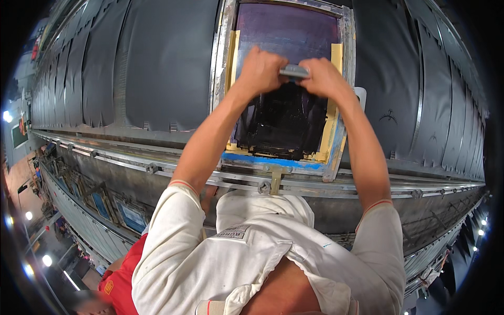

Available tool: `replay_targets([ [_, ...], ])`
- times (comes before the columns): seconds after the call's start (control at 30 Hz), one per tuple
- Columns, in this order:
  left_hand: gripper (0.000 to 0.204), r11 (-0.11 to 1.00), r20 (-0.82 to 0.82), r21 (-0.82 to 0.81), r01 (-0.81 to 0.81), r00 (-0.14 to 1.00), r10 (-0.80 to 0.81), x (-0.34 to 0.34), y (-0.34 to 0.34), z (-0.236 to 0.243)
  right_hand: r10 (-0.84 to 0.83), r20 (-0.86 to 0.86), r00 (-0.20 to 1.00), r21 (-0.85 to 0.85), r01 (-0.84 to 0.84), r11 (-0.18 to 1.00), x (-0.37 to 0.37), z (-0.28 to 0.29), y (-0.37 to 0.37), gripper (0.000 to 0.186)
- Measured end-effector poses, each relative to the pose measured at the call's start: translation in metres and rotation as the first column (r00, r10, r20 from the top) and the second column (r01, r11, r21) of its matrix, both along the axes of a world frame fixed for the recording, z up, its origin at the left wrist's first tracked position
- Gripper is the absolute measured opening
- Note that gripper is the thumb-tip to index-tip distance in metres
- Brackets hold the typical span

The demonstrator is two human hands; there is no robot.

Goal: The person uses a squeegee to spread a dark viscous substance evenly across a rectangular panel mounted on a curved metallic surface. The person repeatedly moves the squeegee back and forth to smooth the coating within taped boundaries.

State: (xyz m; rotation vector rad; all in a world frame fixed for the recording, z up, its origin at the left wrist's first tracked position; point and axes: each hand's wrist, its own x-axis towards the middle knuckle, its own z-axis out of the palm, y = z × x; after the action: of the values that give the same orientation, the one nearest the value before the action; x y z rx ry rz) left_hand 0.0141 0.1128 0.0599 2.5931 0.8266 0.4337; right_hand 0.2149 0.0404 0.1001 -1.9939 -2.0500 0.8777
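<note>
Two hands on the squeegee (pixel 294 71), keep it level!
Left to right: yellow tape (pixel 234 55) lines the 9 o'clock side of the frame (pixel 221 65), so I'd keep the stroke inside it. Left hand (pixel 262 71) is curled shut round the squeegee's left end; that grip looks snug. The squeegee itself sits mid-frame, straight out at 12 o'clock from the chest, with black ink (pixel 283 121) at its 6 o'clock. Can't see the blade, but I'd hold one steady angle. Right hand (pixel 322 77) is wrapped just as closed round the other end, so match the pressure, or the ink could go on patchy. Elbows look nearly straight; imo lean from the body.
</note>
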Motion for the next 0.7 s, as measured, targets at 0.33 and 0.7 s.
replay_targets([
  [0.33, 0.019, 0.991, 0.028, -0.106, 0.078, 0.997, -0.076, -0.028, -0.060, -0.023, -0.349, -0.332, 0.876, 0.173, 0.420, 0.891, 0.009, -0.021, -0.088, 0.058],
  [0.7, 0.023, 0.997, 0.212, -0.080, -0.014, 0.977, 0.030, -0.009, 0.021, -0.041, -0.783, -0.406, 0.472, 0.058, 0.868, 0.493, 0.095, -0.108, -0.060, 0.032],
])
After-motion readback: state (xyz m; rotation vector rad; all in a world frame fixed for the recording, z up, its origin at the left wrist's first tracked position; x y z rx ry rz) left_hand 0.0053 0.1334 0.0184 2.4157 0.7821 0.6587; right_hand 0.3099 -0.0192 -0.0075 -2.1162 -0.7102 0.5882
